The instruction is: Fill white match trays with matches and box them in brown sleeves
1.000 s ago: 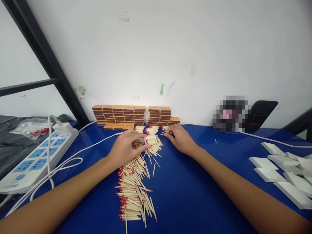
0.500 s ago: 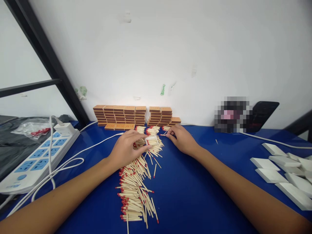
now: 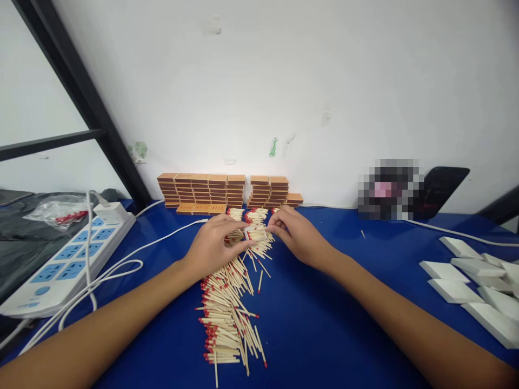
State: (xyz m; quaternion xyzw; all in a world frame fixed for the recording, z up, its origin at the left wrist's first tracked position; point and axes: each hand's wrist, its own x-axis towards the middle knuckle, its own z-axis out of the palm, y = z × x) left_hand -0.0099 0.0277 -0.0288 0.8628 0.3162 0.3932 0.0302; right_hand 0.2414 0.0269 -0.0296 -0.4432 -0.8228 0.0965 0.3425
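Note:
My left hand (image 3: 213,240) grips a small white matchbox tray (image 3: 248,234) between thumb and fingers, tilted with its open side toward me. Pale matches (image 3: 257,233) lie inside it. My right hand (image 3: 294,232) is closed in a pinch at the tray's right end, apparently on a match; the fingertips largely hide it. Below and around my left hand spreads a long heap of red-headed matches (image 3: 225,319) on the blue table (image 3: 316,324). Smaller bunches of matches (image 3: 256,215) lie just behind the tray.
Stacked orange matchboxes (image 3: 192,189) line the wall, with shorter stacks (image 3: 268,192) beside them. White trays (image 3: 454,290) are piled at right. A power strip (image 3: 73,259) and white cables (image 3: 121,270) occupy the left. A dark phone (image 3: 444,192) leans against the wall.
My right hand has moved left from the matches behind to the tray's right end. My left hand keeps hold of the tray, which is tilted slightly differently. The view has shifted slightly.

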